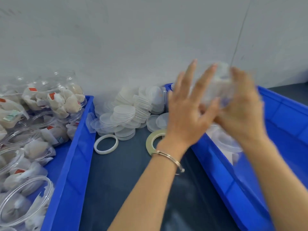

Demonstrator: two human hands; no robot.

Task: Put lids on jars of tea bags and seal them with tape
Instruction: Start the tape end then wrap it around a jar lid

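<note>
The right hand (241, 110) grips a blurred clear plastic jar (218, 87), left hand (188, 110) spread alongside; light, slippery, thin-walled, best held round its sides.

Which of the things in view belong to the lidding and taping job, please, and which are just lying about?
Job:
jar held up in both hands
filled jars in the left bin
lids
tape roll
right bin

Lying about:
white bangle on the table
</note>
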